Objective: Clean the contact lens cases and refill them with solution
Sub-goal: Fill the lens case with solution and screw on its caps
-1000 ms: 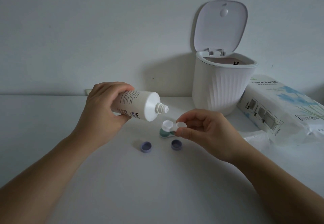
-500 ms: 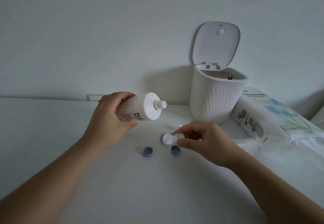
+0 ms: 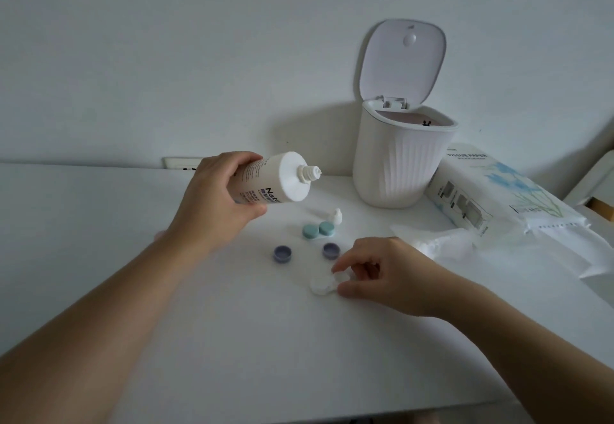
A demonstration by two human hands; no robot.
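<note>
Lens case (image 3: 327, 284), the white one with its two cups uncovered, sits on the worktop (image 3: 99, 224) toward the middle, a little nearer the front edge than the other pieces. The right hand (image 3: 382, 274) pinches its right cup between thumb and fingertips. It looks like thin, stiff, very light plastic, so it would probably skid or tip if nudged, and any solution in it would spill; the sides of the cups or the bridge between them seem the safest hold, keeping it level. The left hand (image 3: 216, 204) is wrapped around the white solution bottle (image 3: 279, 179), held above the worktop, tilted with its uncapped nozzle pointing right. That bottle seems soft enough to squeeze. Two purple caps (image 3: 283, 254) lie just behind the case, a teal lens case (image 3: 318, 231) and a small white cap (image 3: 337, 217) farther back. A bin (image 3: 392, 167) with its lid up and a tissue pack (image 3: 491, 197) stand toward the back right corner.
</note>
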